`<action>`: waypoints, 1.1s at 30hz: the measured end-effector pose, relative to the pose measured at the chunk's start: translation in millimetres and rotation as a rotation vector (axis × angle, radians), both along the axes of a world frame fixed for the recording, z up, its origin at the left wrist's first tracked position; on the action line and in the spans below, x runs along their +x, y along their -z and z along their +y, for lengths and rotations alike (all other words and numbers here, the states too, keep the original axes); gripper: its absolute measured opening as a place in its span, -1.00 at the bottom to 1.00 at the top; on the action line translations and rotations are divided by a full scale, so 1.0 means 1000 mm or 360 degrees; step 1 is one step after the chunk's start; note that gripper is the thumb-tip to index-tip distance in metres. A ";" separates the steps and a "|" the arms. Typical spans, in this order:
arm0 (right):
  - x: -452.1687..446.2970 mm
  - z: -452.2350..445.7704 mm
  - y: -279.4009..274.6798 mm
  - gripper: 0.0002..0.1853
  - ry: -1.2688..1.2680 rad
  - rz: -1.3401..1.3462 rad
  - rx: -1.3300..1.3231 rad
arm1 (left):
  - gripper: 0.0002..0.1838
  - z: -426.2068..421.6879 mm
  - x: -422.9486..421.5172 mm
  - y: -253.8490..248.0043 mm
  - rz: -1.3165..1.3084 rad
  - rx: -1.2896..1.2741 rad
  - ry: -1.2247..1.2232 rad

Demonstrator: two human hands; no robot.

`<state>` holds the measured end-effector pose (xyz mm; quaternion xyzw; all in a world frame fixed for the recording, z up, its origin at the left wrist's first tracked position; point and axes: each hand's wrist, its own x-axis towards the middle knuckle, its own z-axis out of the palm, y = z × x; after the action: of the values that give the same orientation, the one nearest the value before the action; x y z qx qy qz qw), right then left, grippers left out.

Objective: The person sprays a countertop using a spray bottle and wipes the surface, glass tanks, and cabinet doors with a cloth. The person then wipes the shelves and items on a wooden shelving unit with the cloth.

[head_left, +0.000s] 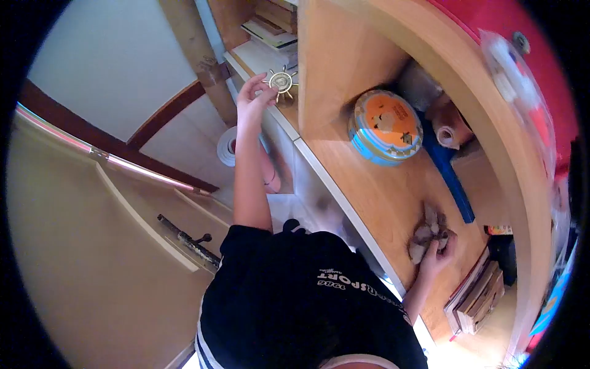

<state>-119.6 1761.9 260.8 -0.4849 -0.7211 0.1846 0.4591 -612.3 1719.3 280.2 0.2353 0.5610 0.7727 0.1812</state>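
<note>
My left hand [253,101] is raised at the upper middle, its thumb and fingers closed on the rim of a small gold ship's wheel [281,83] with spokes, held over the end of a wooden shelf. At the lower right, my right hand [437,255] grips a crumpled grey-brown cloth [423,237] against the wooden shelf top [381,203]. Between the hands, a round tin [386,126] with an orange lid and blue side stands on the shelf.
A blue bar [452,184] and a rolled sheet [452,134] lie behind the tin. Books [479,301] stand at the lower right. An upright wooden panel [332,61] divides the shelf. A white roll [227,147] is beside my left forearm. Papers [270,34] lie at the top.
</note>
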 end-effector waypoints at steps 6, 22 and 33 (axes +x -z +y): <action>0.005 0.006 0.008 -0.67 -0.0020 -0.0133 0.0148 | -0.52 -0.004 0.010 0.004 -0.0106 -0.0029 0.0060; 0.002 0.001 0.001 -0.67 0.0053 -0.0113 -0.0025 | -0.84 0.010 0.019 0.016 -0.0526 0.0229 -0.0072; -0.018 -0.003 -0.012 -0.70 0.0183 -0.0174 -0.0057 | -0.83 0.008 0.018 0.016 -0.0554 0.0276 0.0036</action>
<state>-137.7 1758.4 272.7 -0.5431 -0.7127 0.1440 0.4200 -594.1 1727.0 264.5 0.1192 0.4499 0.8450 0.2633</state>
